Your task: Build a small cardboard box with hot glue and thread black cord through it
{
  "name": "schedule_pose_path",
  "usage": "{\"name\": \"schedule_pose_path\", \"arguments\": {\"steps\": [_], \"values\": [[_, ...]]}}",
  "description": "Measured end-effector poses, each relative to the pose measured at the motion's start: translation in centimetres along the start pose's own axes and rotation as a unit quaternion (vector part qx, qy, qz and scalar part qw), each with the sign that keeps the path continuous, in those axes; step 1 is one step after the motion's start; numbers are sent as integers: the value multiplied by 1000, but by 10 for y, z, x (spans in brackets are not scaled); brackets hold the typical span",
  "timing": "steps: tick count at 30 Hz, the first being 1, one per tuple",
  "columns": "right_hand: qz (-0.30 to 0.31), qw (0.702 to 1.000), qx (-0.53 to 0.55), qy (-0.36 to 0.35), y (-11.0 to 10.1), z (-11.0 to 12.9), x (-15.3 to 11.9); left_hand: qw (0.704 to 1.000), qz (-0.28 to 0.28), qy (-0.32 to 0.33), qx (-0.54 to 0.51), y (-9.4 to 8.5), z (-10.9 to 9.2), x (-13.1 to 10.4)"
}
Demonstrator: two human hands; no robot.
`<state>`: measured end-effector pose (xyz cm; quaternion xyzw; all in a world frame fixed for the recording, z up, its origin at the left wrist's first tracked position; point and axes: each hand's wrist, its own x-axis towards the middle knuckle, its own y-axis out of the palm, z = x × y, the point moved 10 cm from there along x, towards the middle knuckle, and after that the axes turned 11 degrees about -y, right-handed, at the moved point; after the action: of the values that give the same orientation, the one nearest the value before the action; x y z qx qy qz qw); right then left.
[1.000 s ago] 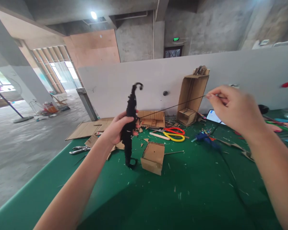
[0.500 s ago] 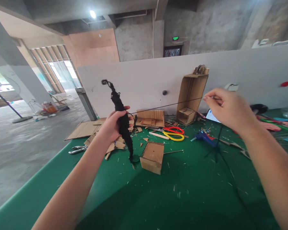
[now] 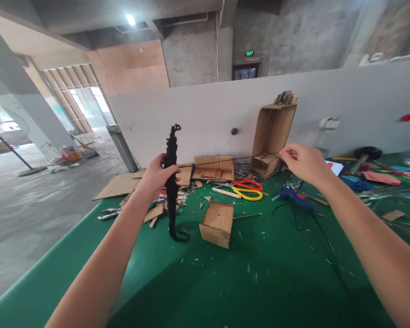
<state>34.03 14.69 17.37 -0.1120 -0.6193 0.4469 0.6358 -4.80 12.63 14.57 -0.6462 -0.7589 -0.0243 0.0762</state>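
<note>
Wrapped around the middle of a long black cord-wound bundle (image 3: 171, 182) is my left hand (image 3: 157, 175). The bundle stands nearly upright above the green table, with a curled loop at its top and another at its lower end. A thin black cord (image 3: 239, 158) runs almost level from the bundle to my right hand (image 3: 300, 161), which pinches it between thumb and fingertips. Below and between the hands sits a small open cardboard box (image 3: 218, 218) with a thin stick beside it.
Red and yellow scissors (image 3: 248, 190) lie mid-table. A tall cardboard box (image 3: 275, 132) leans on the white partition (image 3: 198, 114). A blue glue gun (image 3: 294, 198) is below my right hand. Pliers (image 3: 110, 213) and cardboard scraps (image 3: 155, 212) are at the left.
The bundle has swung from tilted to nearly upright, its top moving right. My right hand has moved down and slightly left, and the cord between the hands is more level.
</note>
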Motion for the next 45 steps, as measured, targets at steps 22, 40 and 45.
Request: {"name": "schedule_pose_path", "arguments": {"steps": [22, 40, 45], "values": [[-2, 991, -81, 103, -26, -47, -9, 983, 175, -36, -43, 8, -3, -10], [66, 976, -163, 129, -21, -43, -12, 991, -14, 36, -129, -40, -22, 3], [109, 970, -178, 123, -8, -45, -15, 990, -5, -1, -144, -41, -25, -3]]}}
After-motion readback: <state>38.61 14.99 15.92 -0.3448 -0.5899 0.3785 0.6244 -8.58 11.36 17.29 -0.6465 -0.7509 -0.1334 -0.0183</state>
